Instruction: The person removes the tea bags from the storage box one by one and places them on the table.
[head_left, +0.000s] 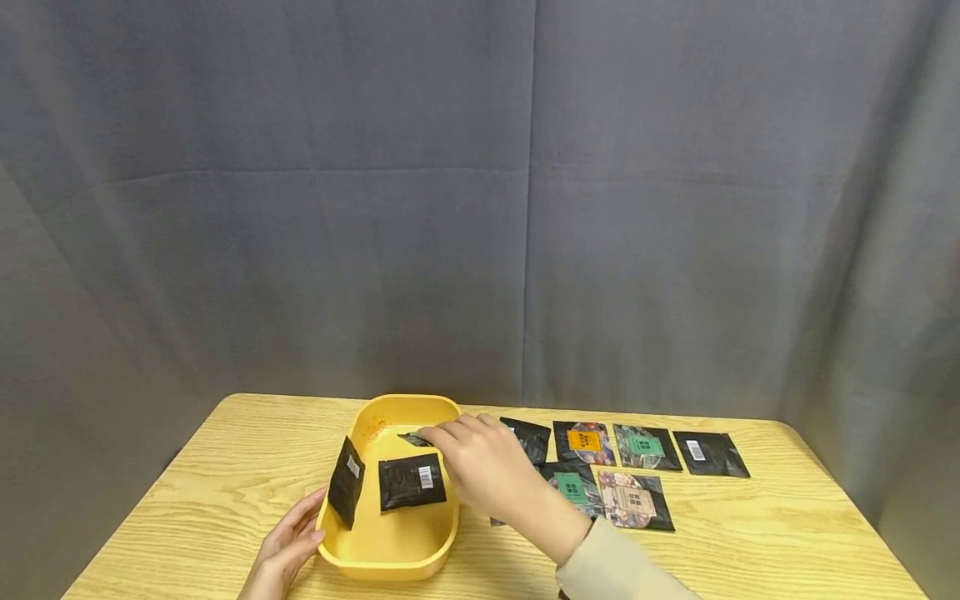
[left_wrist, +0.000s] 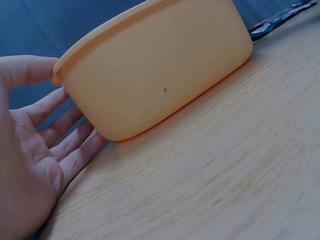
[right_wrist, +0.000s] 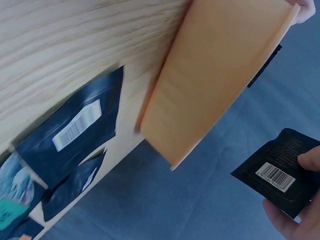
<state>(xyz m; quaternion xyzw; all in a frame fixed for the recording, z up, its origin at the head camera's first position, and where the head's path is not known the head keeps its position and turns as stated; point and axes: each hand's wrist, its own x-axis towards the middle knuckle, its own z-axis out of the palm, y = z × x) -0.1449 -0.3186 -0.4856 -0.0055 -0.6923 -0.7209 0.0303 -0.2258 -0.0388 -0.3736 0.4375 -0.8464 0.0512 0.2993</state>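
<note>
My left hand (head_left: 285,542) holds a yellow plastic tub (head_left: 390,572) at its left side, thumb at the rim (left_wrist: 56,75) and fingers along the outer wall. Above the tub, my right hand (head_left: 487,467) pinches a flat black sachet (right_wrist: 277,172) between thumb and fingers. A white barcode shows on that sachet in the right wrist view. Inside the tub, one black sachet (head_left: 411,483) lies flat with its barcode up. Another black sachet (head_left: 347,483) leans upright against the left wall.
Right of the tub, several sachets lie in rows on the wooden table (head_left: 795,533): one with an orange label (head_left: 585,440), green-labelled ones (head_left: 647,446), a pink-labelled one (head_left: 636,502) and a barcode-up one (head_left: 712,454). My right forearm hides part of them. A grey curtain (head_left: 450,250) hangs behind.
</note>
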